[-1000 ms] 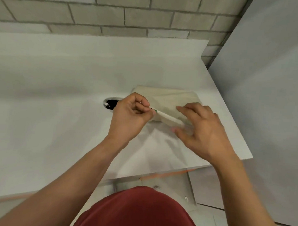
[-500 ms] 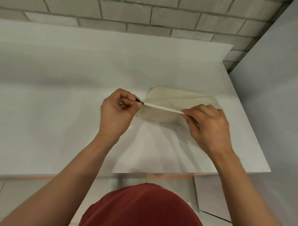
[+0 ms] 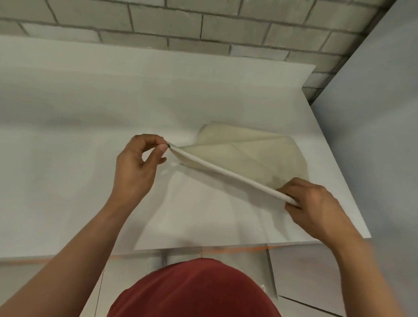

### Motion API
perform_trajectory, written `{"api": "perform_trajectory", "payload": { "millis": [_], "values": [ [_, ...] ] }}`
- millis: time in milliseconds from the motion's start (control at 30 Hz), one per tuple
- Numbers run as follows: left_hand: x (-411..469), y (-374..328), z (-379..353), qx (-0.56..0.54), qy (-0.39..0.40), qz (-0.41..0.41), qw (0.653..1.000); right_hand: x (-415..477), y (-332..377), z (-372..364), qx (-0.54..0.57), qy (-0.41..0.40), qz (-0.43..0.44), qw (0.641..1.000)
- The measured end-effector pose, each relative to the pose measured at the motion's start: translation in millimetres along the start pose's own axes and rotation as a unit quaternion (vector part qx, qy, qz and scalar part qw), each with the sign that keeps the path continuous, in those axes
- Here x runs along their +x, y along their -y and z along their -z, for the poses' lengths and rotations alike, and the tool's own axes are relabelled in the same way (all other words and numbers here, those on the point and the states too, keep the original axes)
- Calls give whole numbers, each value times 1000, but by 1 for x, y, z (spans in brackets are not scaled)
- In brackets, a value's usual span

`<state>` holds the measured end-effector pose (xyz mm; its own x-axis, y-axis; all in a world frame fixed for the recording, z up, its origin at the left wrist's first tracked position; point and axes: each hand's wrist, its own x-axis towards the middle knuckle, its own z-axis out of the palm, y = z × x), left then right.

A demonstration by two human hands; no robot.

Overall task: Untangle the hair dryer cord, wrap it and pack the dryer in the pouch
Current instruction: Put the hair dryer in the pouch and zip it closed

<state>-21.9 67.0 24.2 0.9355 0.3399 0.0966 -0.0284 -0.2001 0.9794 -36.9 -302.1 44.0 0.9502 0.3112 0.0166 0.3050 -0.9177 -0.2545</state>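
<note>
A flat beige pouch point(image 3: 251, 152) lies on the white table point(image 3: 61, 158), towards its right side. Its near edge is a white rim point(image 3: 226, 172), lifted off the table and stretched straight between my hands. My left hand point(image 3: 136, 165) pinches the rim's left end between thumb and fingertips, where a small green bit shows. My right hand point(image 3: 315, 204) is closed on the rim's right end, nearer to me. I see no hair dryer or cord in this view.
A grey brick wall point(image 3: 208, 23) runs behind the table. A plain grey panel point(image 3: 381, 140) stands along the table's right edge. My red shirt point(image 3: 196, 297) fills the bottom of the view, below the table's front edge.
My hands have moved apart and drawn the pouch's white rim out long and taut. A dark object beside my left hand one second ago is out of sight now.
</note>
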Motion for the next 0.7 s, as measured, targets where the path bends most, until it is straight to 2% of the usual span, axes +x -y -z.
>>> {"api": "perform_trajectory", "payload": {
  "millis": [133,267,333,400,500,567,633,700],
  "values": [
    [-1,1,-4,-48,90,18,995,-23,-26,13,127,49,8,991],
    [6,4,-9,-95,122,56,986,-34,-42,31,258,93,-108,956],
    [10,9,-15,-79,117,114,983,-36,-44,35,377,31,-163,911],
    [15,19,-24,-39,113,184,976,-31,-47,29,438,-81,-207,871],
    [19,31,-43,68,88,199,974,-15,-50,3,429,-179,-247,850],
    [15,25,-55,93,63,171,979,-7,-52,-21,369,-213,-268,864],
    [5,19,-62,116,95,101,983,-6,-48,-43,289,-239,-277,885],
    [-5,17,-66,205,177,9,962,-7,-44,-61,221,-274,-259,899]
  ]
}}
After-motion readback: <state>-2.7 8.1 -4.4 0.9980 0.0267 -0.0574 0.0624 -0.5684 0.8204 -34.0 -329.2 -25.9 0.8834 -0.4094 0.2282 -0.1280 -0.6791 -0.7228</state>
